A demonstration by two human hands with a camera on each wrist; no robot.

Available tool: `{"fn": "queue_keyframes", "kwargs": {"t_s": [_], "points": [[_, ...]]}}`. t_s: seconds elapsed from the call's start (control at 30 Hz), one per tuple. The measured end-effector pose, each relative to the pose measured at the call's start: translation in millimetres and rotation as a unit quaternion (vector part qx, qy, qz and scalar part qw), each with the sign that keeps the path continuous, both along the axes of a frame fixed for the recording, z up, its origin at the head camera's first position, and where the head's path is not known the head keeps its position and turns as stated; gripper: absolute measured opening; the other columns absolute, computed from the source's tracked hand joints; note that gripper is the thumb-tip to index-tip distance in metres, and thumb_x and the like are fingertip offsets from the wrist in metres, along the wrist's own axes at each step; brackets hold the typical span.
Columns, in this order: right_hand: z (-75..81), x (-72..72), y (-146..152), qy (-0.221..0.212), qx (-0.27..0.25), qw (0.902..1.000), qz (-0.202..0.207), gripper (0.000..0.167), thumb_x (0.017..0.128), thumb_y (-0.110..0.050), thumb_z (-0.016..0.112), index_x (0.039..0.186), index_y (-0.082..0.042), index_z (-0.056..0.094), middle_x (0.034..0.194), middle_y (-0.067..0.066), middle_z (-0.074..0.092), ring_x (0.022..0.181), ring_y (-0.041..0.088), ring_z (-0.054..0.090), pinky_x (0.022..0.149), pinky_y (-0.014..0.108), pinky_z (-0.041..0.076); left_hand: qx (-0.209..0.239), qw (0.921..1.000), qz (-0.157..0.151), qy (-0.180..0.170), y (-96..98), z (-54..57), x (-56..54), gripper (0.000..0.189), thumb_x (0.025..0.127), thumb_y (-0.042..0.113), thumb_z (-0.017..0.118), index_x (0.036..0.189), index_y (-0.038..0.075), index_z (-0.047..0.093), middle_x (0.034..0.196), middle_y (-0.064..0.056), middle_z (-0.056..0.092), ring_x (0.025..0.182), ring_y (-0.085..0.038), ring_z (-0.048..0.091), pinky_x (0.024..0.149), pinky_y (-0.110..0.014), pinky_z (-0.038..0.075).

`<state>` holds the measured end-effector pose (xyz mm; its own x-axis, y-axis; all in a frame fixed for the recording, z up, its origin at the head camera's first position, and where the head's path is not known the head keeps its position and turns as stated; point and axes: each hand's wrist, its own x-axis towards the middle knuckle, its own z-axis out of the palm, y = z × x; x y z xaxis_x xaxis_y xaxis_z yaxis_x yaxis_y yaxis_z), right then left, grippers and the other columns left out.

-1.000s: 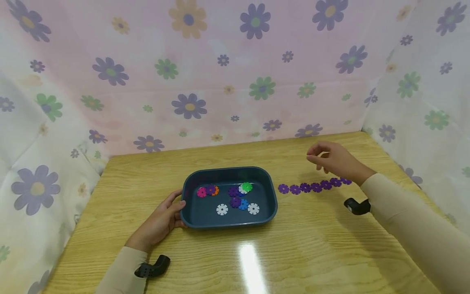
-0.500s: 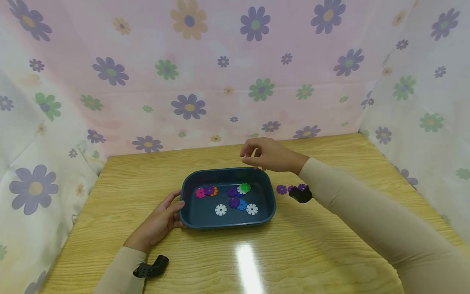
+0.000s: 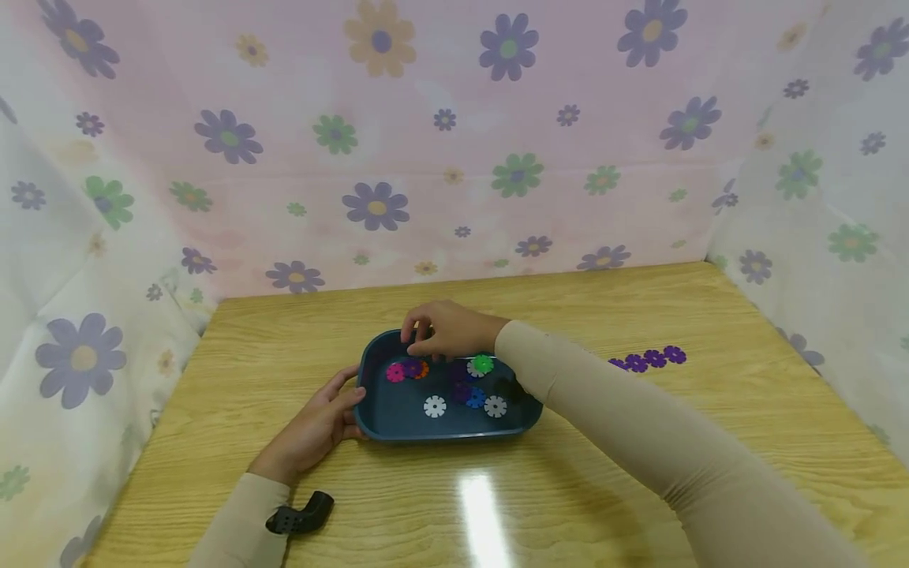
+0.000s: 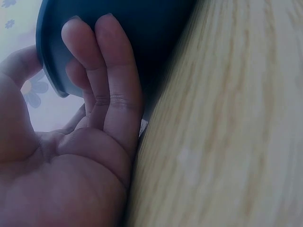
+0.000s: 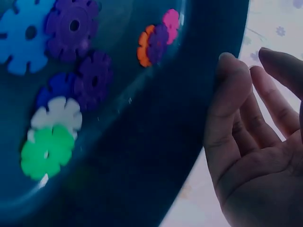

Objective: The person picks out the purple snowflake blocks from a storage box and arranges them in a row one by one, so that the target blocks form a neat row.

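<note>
A dark blue plastic tray point(image 3: 447, 436) stands on the table with several notched plastic discs inside. My left hand point(image 3: 319, 430) grips its left end, thumb over the rim and fingers point(image 4: 118, 61) against the outer wall. Over the tray's back part hovers my right hand point(image 3: 454, 330), fingers loosely bent and nothing between them. Just below its fingertips lie a pink disc point(image 3: 395, 372), a purple disc point(image 3: 412, 368) and an orange disc point(image 5: 142, 46). A green disc point(image 3: 483, 364) overlaps a white one beside more purple and blue discs. Two white discs, including one at front left point(image 3: 435, 406), lie apart.
A row of purple discs point(image 3: 656, 359) lies on the wooden table point(image 3: 604, 505) right of the tray, partly hidden by my right sleeve point(image 3: 625, 410). Flower-patterned cloth point(image 3: 426, 158) stands behind the table and along both sides.
My right hand has swept left from above the purple row to over the tray, passing its back right corner. The left hand has kept its hold on the tray.
</note>
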<state>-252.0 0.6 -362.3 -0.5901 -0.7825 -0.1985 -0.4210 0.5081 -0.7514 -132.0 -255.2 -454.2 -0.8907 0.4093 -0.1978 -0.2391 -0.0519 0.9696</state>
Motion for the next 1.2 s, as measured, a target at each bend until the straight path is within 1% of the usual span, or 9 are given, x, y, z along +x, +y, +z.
{"fn": "queue_keyframes", "kwargs": {"t_s": [0.1,0.27,0.4,0.6,0.87,0.97,1.1,1.2], "points": [[-6.7,-1.2,-6.3,-0.016,0.003,0.9998,0.008,0.025,0.099,-0.024,0.065,0.12,-0.01,0.063,0.103,0.019,0.071,0.084,0.039,0.069,0.063,0.036,0.058,-0.003,1.0,0.0,0.0,0.6,-0.1,-0.7,0.065,0.109,0.029,0.042,0.159,0.006,0.007,0.106,-0.002,0.068,0.086,-0.012,0.07,0.076,-0.028,0.058],[-15.0,-2.2,-12.0,-0.036,0.024,0.999,0.012,0.022,0.1,-0.025,0.063,0.118,-0.013,0.063,0.101,0.016,0.071,0.08,0.031,0.07,0.065,0.038,0.059,-0.004,1.0,-0.001,0.001,0.5,0.2,-1.6,0.065,0.109,0.029,0.042,0.159,0.007,0.008,0.106,-0.002,0.068,0.087,-0.012,0.071,0.076,-0.028,0.058],[-20.2,-1.7,-13.7,-0.036,0.045,0.9983,0.012,0.024,0.1,-0.021,0.063,0.121,-0.011,0.063,0.098,0.014,0.072,0.074,0.024,0.07,0.065,0.038,0.059,-0.002,1.0,-0.002,0.0,0.3,0.1,-1.9,0.064,0.109,0.029,0.042,0.159,0.007,0.008,0.105,-0.002,0.069,0.087,-0.012,0.071,0.076,-0.028,0.058],[-25.2,-0.6,-14.2,-0.042,0.058,0.9973,0.014,0.03,0.099,-0.014,0.063,0.128,-0.008,0.061,0.099,0.01,0.075,0.068,0.02,0.07,0.064,0.038,0.06,0.001,1.0,0.001,-0.002,-0.6,-0.8,-1.5,0.064,0.109,0.029,0.042,0.158,0.007,0.008,0.104,-0.003,0.068,0.085,-0.012,0.071,0.075,-0.028,0.058],[-32.9,0.7,-11.6,-0.034,0.078,0.9963,0.01,0.037,0.099,-0.011,0.063,0.136,-0.008,0.058,0.093,0.01,0.073,0.066,0.022,0.07,0.06,0.035,0.059,0.01,0.9999,0.0,0.002,-1.3,-3.2,-1.8,0.062,0.109,0.027,0.041,0.158,0.007,0.009,0.102,-0.002,0.07,0.085,-0.012,0.071,0.074,-0.028,0.058],[-36.0,0.8,-11.5,-0.021,0.082,0.9964,0.013,0.04,0.099,-0.011,0.063,0.137,-0.008,0.057,0.091,0.009,0.073,0.065,0.023,0.07,0.059,0.034,0.058,0.013,0.9999,-0.001,0.003,-1.5,-3.5,-1.7,0.062,0.109,0.026,0.041,0.158,0.007,0.008,0.102,-0.001,0.07,0.084,-0.012,0.071,0.074,-0.028,0.058],[-38.3,1.7,-12.2,-0.004,0.089,0.9959,0.016,0.039,0.098,-0.011,0.064,0.137,-0.007,0.057,0.09,0.007,0.072,0.065,0.021,0.069,0.058,0.031,0.058,0.011,0.9999,-0.001,0.002,-1.3,-3.3,-1.6,0.062,0.109,0.026,0.041,0.159,0.007,0.008,0.103,-0.002,0.07,0.084,-0.012,0.071,0.074,-0.028,0.058],[-39.4,2.6,-12.2,0.005,0.091,0.9957,0.014,0.035,0.098,-0.011,0.064,0.132,-0.007,0.059,0.088,0.007,0.07,0.065,0.02,0.068,0.059,0.03,0.057,0.007,1.0,0.001,0.001,-1.1,-3.2,-1.5,0.063,0.109,0.027,0.041,0.159,0.007,0.008,0.103,-0.002,0.07,0.084,-0.012,0.071,0.075,-0.028,0.058]]}}
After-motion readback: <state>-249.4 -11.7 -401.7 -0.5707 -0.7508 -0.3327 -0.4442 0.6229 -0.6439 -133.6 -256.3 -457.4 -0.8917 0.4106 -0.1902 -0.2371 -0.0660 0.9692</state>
